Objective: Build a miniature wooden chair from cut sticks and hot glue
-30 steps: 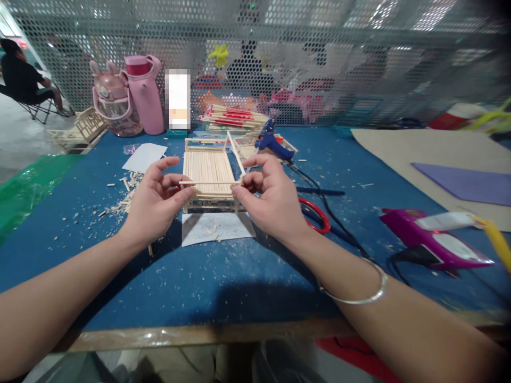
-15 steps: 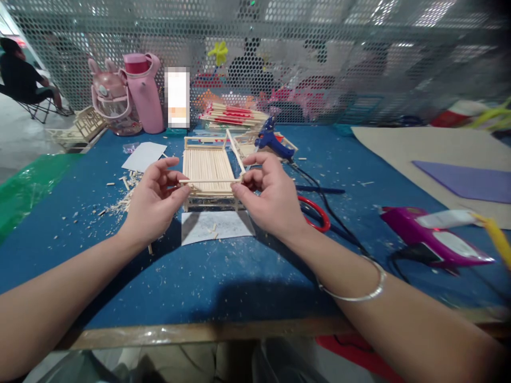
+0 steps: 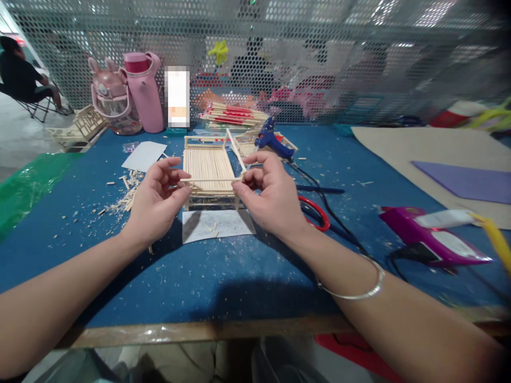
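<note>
A small model made of thin wooden sticks (image 3: 209,162) stands in front of me, with a slatted deck and rails at its back and right side. A thin wooden stick (image 3: 211,180) lies level across its near edge. My left hand (image 3: 157,199) pinches the stick's left end between thumb and fingertips. At the right front corner, my right hand (image 3: 271,194) holds the stick's other end, its fingertips close to the slanting side rail. The exact contact there is partly hidden by the fingers. Beneath the near side lies a pale sheet (image 3: 217,227) with stick scraps on it.
A blue glue gun (image 3: 273,141) rests behind my right hand, its cord running forward. Red-handled scissors (image 3: 319,214) and a magenta device (image 3: 433,236) lie to the right. Stick offcuts (image 3: 125,199) litter the left. Pink bottles (image 3: 146,96) and bundled sticks (image 3: 233,114) stand behind.
Both hands keep their hold on the stick across the near edge. The hands and model show almost no movement, apart from a very slight shift of the view.
</note>
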{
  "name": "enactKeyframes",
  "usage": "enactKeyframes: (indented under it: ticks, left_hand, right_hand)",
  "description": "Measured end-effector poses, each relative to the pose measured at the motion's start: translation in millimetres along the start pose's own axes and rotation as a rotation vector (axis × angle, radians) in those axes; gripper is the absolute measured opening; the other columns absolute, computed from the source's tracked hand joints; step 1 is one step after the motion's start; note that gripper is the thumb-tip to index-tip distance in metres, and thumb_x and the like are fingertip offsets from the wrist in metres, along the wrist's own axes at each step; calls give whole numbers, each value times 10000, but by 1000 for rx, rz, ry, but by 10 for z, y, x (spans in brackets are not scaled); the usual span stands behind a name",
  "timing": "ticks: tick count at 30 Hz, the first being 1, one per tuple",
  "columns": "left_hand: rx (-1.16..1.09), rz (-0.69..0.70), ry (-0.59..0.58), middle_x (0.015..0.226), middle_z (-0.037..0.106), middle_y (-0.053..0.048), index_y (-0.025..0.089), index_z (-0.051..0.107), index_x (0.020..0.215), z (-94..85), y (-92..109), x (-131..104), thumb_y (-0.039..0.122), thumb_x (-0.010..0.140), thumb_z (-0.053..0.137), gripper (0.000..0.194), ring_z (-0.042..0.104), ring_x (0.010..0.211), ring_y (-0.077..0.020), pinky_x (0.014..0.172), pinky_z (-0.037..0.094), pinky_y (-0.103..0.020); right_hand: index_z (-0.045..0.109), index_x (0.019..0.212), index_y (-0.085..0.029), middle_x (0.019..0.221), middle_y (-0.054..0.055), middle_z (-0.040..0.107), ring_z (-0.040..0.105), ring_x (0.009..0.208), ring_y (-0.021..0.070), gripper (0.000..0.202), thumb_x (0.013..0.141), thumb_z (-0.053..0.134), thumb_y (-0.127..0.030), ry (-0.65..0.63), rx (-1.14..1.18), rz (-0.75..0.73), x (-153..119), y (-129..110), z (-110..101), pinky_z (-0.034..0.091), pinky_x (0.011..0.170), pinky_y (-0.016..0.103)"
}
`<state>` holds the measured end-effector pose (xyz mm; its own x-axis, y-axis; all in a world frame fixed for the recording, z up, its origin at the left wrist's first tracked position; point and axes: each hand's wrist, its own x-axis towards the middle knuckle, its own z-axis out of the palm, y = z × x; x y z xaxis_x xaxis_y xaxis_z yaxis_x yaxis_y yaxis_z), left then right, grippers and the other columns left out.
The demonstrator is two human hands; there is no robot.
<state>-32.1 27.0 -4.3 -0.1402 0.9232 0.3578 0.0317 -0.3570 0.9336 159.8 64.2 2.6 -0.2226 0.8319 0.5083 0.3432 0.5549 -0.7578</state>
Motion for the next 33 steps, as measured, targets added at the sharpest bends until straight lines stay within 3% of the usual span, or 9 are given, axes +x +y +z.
enactKeyframes:
  ticks: [3,7,14,20,26,29,31,33]
  left_hand:
    - [62,-11,38,953,563,-23,202,539,1022,-22,2,-22,117,665,660,386,554,841,-132,740,475,-270]
    - [152,-76,18,749,518,36,184,557,989,-17,-7,-39,149,683,679,331,508,649,-90,611,442,-228]
    - [202,-163,101,675,667,-2,175,670,781,-8,13,-29,226,664,743,147,578,609,-115,582,476,-246]
    - [172,-218,115,664,683,7,195,694,737,-13,75,4,191,738,668,26,611,574,-116,570,508,-244]
    - [320,-193,97,467,550,38,188,664,707,-23,118,44,192,783,619,89,467,376,-82,367,346,-204]
    - [344,-162,73,425,496,44,197,651,694,-78,118,41,288,826,568,180,421,331,-87,333,286,-218]
    - [436,-123,67,374,442,43,201,597,571,-121,150,16,351,851,517,327,376,310,-87,335,253,-232]
    - [554,-42,34,334,395,33,204,481,431,-153,205,-28,385,872,458,477,347,317,-89,360,243,-245]
  right_hand:
    - [396,971,-234,616,-88,498,470,537,86,320,722,577,-147,43,32,29,46,31,-43,380,557,259]
    - [393,952,-232,604,-90,470,445,527,80,303,718,569,-152,89,81,51,120,51,-120,356,536,246]
    - [415,989,-211,639,-74,496,479,576,92,295,739,569,-184,70,36,-6,128,94,-147,370,572,255]
    - [412,1048,-215,655,-71,511,493,585,97,329,753,551,-170,28,-97,-26,94,165,-104,383,601,268]
    - [417,1015,-213,699,-49,485,465,585,100,360,692,575,-194,-38,-101,-9,124,142,-134,390,552,259]
    - [439,1028,-224,826,-11,492,481,673,113,426,633,594,-178,49,-138,-89,96,45,-172,401,541,247]
    - [495,967,-221,798,-9,490,460,645,112,331,652,583,-169,138,-208,-185,63,-47,-202,391,534,250]
    - [556,827,-207,710,-16,514,450,592,104,127,708,567,-165,38,-280,-299,27,-135,-220,387,551,256]
